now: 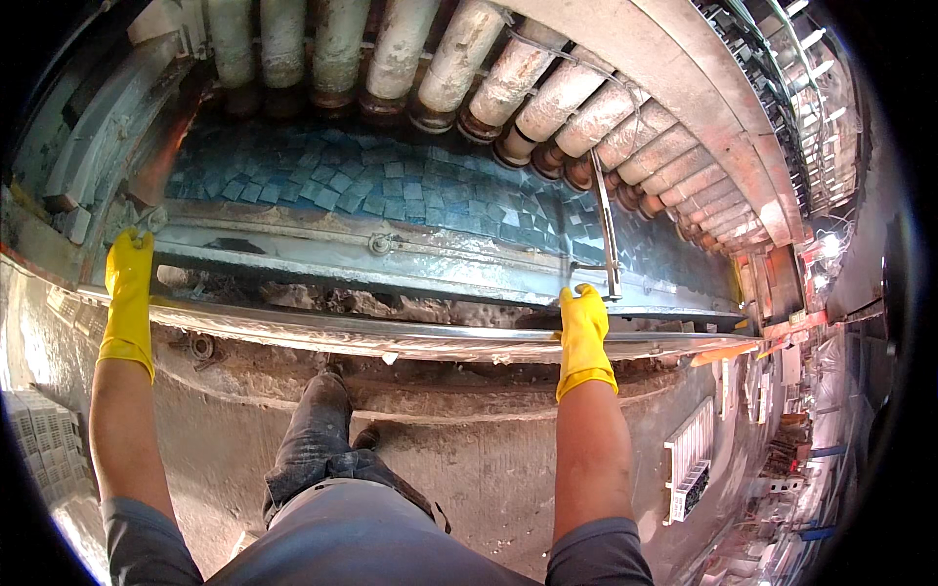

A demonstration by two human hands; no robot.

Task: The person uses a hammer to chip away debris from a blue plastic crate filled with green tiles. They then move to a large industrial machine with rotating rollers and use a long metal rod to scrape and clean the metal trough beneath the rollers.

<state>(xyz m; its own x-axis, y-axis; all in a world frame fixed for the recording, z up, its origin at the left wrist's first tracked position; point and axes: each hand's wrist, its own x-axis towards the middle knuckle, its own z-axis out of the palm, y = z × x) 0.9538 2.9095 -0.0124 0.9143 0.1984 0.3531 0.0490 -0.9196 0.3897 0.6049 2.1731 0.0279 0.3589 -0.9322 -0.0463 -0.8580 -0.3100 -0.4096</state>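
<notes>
My left hand, in a yellow rubber glove, is closed at the left end of a long wet metal panel. A lumpy grey piece sits just beyond its knuckles; what its fingers hold is hidden. Farther right, my right hand, gloved the same way, curls its fingers at the panel's near edge, just below a metal bracket with an upright bar. Whether it grips the panel or the bracket cannot be seen. Behind the panel, many small square blue-grey tiles lie on a wet bed.
Thick pale cylinders stand in a row over the tiles, below a curved beam. A shiny metal rail runs along the near side above a debris-filled gutter. White plastic crates stand on the floor at right, more crates at left.
</notes>
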